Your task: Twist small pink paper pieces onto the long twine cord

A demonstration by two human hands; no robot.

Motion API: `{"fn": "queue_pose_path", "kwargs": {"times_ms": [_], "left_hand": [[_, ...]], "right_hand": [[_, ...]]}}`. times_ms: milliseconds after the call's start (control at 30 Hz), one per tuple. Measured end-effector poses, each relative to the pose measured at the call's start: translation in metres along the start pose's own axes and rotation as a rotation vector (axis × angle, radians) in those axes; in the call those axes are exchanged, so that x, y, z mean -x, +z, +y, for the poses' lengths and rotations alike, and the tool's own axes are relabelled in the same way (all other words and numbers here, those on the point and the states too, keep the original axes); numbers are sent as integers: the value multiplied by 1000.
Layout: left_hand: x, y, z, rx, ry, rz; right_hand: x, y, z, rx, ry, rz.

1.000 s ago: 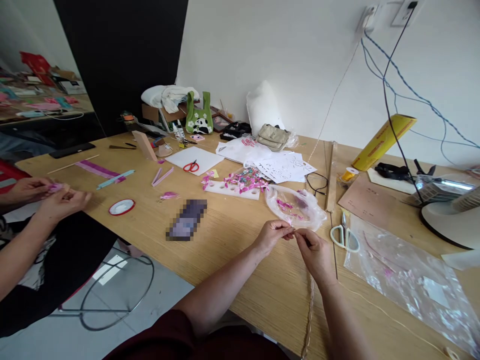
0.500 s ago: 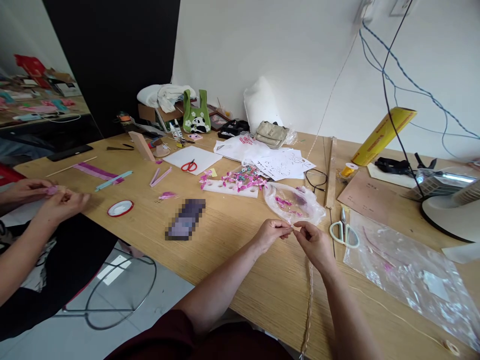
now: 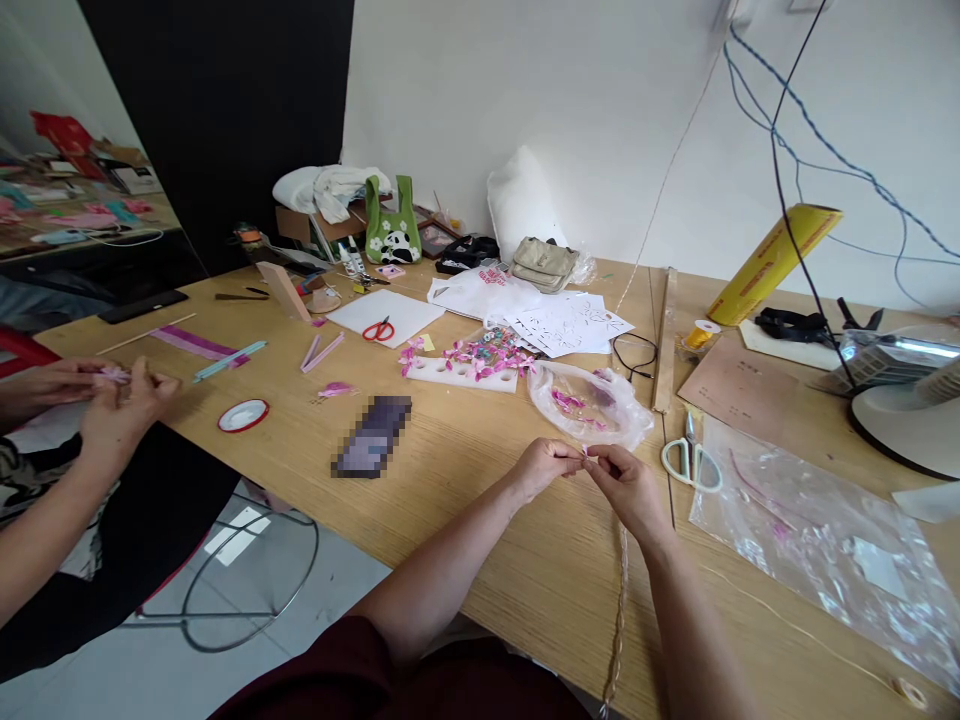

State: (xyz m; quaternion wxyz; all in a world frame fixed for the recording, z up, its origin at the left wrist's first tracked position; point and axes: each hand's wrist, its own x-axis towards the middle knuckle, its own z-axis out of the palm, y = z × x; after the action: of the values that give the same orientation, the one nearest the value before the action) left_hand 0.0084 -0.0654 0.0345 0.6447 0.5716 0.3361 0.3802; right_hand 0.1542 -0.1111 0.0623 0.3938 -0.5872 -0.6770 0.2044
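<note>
In the head view my left hand (image 3: 546, 467) and my right hand (image 3: 627, 490) meet over the table, thumbs and fingertips pinched together. Between them shows a small pink petal-like piece (image 3: 585, 451); the fingers cover most of it. Just beyond the fingertips lies a clear plastic bag (image 3: 634, 425) with pink petals (image 3: 570, 402) in it. White-handled scissors (image 3: 691, 463) rest to the right of my right hand. A twisted cord (image 3: 621, 590) runs below my hands, past the table's front edge.
A white foam block (image 3: 457, 375) carries pink flowers (image 3: 487, 355). A pixelated dark rectangle (image 3: 372, 437) lies left of my arms. At far left a co-worker's hands (image 3: 124, 400) hold something pink. Clear plastic sheeting (image 3: 817, 560) and a lamp base (image 3: 900, 425) occupy the right.
My hands stay nearly in place; slightly more of the pink piece shows between my fingertips. The co-worker's fingers have shifted. The view has turned slightly.
</note>
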Motion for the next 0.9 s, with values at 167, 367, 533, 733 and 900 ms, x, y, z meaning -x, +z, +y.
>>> {"fn": "queue_pose_path", "kwargs": {"times_ms": [167,367,533,733,900], "left_hand": [[-1,0,-4,-103,50,6],[-1,0,-1,-361,238,36],[2,-1,9,-409,244,-12],[1,-2,4,-171,45,27],[1,1,7,134,8,54]], "right_hand": [[2,4,-3,-25,81,34],[3,7,-2,30,70,78],[3,7,1,22,65,94],[3,6,-4,117,-17,114],[3,4,-2,93,-74,62]]}}
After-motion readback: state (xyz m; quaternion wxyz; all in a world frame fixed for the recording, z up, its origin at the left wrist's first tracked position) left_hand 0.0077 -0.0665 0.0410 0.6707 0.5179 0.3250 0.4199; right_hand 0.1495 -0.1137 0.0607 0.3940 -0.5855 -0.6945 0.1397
